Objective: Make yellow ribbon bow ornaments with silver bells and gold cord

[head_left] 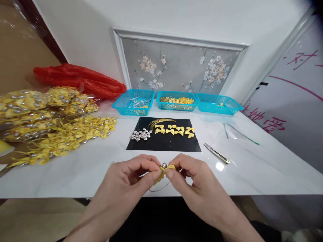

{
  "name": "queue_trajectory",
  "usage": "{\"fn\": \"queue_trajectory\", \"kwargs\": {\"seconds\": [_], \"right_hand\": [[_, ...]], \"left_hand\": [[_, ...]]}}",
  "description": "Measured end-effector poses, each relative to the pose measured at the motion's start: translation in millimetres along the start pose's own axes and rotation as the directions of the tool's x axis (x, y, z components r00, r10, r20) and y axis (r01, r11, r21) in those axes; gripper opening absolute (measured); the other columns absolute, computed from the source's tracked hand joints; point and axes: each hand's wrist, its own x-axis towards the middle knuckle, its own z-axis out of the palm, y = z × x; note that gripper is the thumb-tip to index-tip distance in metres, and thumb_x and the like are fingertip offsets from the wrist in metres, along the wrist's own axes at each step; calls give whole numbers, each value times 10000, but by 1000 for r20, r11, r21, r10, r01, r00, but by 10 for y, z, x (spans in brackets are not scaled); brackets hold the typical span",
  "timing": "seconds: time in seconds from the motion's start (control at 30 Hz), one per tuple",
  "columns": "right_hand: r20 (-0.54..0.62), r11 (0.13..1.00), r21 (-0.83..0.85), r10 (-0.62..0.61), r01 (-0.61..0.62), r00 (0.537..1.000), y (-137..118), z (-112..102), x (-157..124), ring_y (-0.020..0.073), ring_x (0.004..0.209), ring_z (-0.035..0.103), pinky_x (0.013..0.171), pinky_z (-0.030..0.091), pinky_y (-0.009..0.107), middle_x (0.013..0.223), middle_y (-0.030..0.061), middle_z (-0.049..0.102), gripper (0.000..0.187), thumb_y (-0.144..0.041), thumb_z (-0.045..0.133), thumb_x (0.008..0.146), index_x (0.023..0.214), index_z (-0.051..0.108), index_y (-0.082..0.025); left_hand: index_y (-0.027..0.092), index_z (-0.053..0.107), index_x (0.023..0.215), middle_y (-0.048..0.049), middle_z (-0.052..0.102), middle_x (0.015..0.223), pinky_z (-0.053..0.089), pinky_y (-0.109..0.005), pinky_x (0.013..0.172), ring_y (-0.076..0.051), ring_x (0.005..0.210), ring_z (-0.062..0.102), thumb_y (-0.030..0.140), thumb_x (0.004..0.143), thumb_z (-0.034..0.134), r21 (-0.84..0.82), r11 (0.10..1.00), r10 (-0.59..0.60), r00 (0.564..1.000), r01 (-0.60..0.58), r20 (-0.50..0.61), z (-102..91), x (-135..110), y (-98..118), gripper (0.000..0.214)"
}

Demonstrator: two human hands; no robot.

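Between my fingertips is a yellow ribbon bow [171,167] with a silver bead [164,165] at its middle. My left hand [137,173] pinches the bow's left side, and my right hand [189,174] pinches its right side. A thin wire or cord [159,189] curves down below the fingers. Beyond the hands lies a black mat [161,146]. On it are a pile of silver beads [141,135], several yellow bows [170,131] and a bundle of gold wires [161,121].
Thread snips [216,153] lie right of the mat. Three blue baskets [133,111], [176,107], [219,109] stand along the wall. Yellow beaded garlands [68,136], some in clear plastic, and a red plastic bag [80,80] fill the left. A framed flower picture [176,64] leans behind.
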Motion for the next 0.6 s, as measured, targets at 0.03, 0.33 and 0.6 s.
{"fn": "queue_trajectory", "kwargs": {"seconds": [0.03, 0.33, 0.6], "right_hand": [[-1, 1000, -1, 2, -2, 1000, 0, -2, 3, 103, 628, 516, 556, 402, 234, 724, -26, 615, 192, -246, 544, 935, 775, 633, -189], [-142, 996, -37, -88, 84, 986, -30, -95, -25, 91, 688, 570, 583, 446, 203, 827, -25, 648, 127, -225, 567, 964, 906, 680, -226], [-386, 912, -31, -389, 410, 836, -268, 72, -109, 116, 702, 660, 665, 573, 245, 831, -18, 673, 320, -19, 496, 948, 1061, 683, -252]], "left_hand": [[256, 734, 718, 10, 668, 894, 492, -209, 732, -148, 830, 625, 316, 844, 722, -33, 999, -20, 1000, 20, 13, -7, 2, -11, 140], [268, 747, 714, 23, 634, 959, 459, -210, 694, -119, 786, 603, 331, 855, 712, -44, 998, -42, 999, 41, -19, 6, 24, 12, 158], [248, 772, 663, -32, 644, 985, 484, -284, 682, -191, 819, 644, 342, 762, 712, 96, 995, -10, 988, 26, -155, 62, 20, 75, 149]]}}
